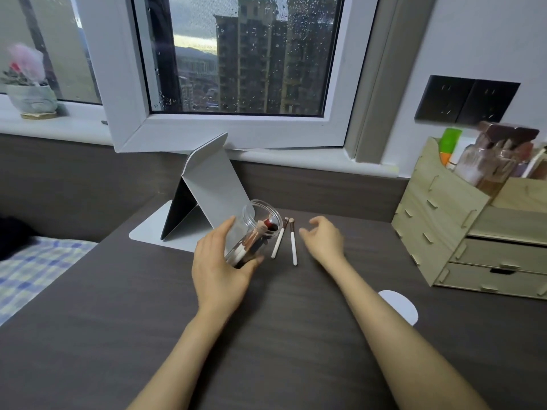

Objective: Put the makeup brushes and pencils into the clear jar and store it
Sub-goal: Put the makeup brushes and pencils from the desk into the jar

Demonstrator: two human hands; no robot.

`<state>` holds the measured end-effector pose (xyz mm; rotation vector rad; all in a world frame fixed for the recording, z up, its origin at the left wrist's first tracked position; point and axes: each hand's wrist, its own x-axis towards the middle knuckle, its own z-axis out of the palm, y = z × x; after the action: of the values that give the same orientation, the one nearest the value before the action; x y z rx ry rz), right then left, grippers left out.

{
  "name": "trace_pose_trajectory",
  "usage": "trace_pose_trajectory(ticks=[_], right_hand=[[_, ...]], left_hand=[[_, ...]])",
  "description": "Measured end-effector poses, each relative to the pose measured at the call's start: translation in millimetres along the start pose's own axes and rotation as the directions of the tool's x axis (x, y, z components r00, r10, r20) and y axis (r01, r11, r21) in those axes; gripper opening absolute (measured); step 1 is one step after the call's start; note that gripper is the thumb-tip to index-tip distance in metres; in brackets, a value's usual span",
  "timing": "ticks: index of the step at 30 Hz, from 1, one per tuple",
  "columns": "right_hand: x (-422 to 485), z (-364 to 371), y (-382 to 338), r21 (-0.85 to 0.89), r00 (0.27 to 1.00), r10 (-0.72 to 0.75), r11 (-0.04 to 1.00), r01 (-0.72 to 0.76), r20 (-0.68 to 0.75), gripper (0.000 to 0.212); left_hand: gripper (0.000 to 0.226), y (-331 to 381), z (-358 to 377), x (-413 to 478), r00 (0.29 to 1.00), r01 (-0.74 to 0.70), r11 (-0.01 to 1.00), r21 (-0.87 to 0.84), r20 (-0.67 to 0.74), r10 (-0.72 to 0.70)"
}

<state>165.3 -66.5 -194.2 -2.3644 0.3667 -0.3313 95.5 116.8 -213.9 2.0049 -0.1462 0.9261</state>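
Observation:
My left hand (220, 263) grips the clear jar (257, 224), which is tilted with its mouth up and to the right. Inside it I see several brushes and pencils, one with a red tip. Two white-handled makeup brushes (279, 238) (293, 244) lie side by side on the dark desk just right of the jar. My right hand (324, 238) hovers to the right of the brushes, fingers spread and curled, holding nothing.
A folded white mirror stand (207, 184) sits behind the jar. A wooden drawer organizer (461, 220) with bottles and brushes on top stands at the right. A white round pad (401, 307) lies near my right forearm. A bed with a checked sheet (32, 270) is at the left.

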Motion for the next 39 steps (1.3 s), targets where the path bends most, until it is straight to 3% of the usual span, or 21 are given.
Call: trace_pose_trajectory(ticks=[4, 11, 13, 14, 15, 17, 18, 20, 21, 23, 27, 29, 32, 37, 39], right_hand=[[11, 20, -6, -0.16, 0.996, 0.051, 0.986, -0.038, 0.078, 0.046], [18, 9, -11, -0.323, 0.986, 0.118, 0.944, -0.075, 0.115, 0.028], [15, -2, -4, -0.151, 0.984, 0.15, 0.979, -0.134, 0.098, 0.014], [12, -10, -3, 0.052, 0.98, 0.169, 0.983, -0.175, 0.105, 0.008], [9, -20, -5, 0.296, 0.978, 0.175, 0.934, -0.201, 0.114, 0.018], [-6, -43, -15, 0.692, 0.992, 0.117, 0.712, -0.122, 0.055, 0.027], [-18, -56, -23, 0.803, 0.997, 0.072, 0.594, -0.039, -0.004, 0.026], [-42, -76, -38, 0.901, 0.991, -0.031, 0.412, 0.134, -0.133, 0.025], [-52, -80, -44, 0.908, 0.98, -0.091, 0.37, 0.198, -0.177, 0.025], [-67, -80, -52, 0.858, 0.951, -0.222, 0.424, 0.291, -0.213, 0.022], [-76, -64, -55, 0.548, 0.905, -0.405, 0.731, 0.406, -0.13, 0.028], [-77, -60, -54, 0.392, 0.894, -0.439, 0.81, 0.436, -0.088, 0.022], [-76, -59, -52, 0.333, 0.885, -0.46, 0.826, 0.455, -0.069, 0.009], [-64, -63, -48, 0.641, 0.94, -0.332, 0.705, 0.303, -0.079, 0.009], [-48, -55, -40, 0.63, 0.965, -0.229, 0.732, 0.258, -0.129, 0.013]], left_hand=[[0.079, -1, 0, -1, 1.0, -0.003, 1.0, 0.003, -0.007, 0.003], [0.079, -2, 3, 0, 0.999, -0.033, 0.999, 0.02, 0.008, 0.033], [0.079, -2, 3, -1, 0.999, -0.036, 0.999, 0.016, 0.008, 0.036], [0.079, -2, 3, -1, 0.999, -0.037, 0.999, 0.014, 0.01, 0.037], [0.078, -2, 2, -1, 0.999, -0.039, 0.999, 0.013, 0.012, 0.039], [0.078, -2, 3, -2, 0.998, -0.051, 0.999, 0.014, 0.023, 0.051], [0.078, -2, 3, -2, 0.998, -0.061, 0.998, 0.015, 0.029, 0.061], [0.079, -2, 4, -3, 0.996, -0.081, 0.997, 0.02, 0.044, 0.08], [0.079, -2, 5, -3, 0.995, -0.089, 0.996, 0.021, 0.053, 0.088], [0.08, -1, 5, -4, 0.992, -0.11, 0.994, 0.018, 0.061, 0.108], [0.08, 0, 4, -6, 0.982, -0.173, 0.985, 0.019, 0.078, 0.171], [0.078, 0, 2, -6, 0.978, -0.194, 0.981, 0.013, 0.087, 0.192], [0.079, 1, 2, -7, 0.977, -0.192, 0.981, 0.014, 0.096, 0.189], [0.082, -2, 3, -6, 0.985, -0.157, 0.988, 0.001, 0.065, 0.157], [0.079, -2, 2, -5, 0.994, -0.105, 0.994, -0.021, 0.037, 0.105]])
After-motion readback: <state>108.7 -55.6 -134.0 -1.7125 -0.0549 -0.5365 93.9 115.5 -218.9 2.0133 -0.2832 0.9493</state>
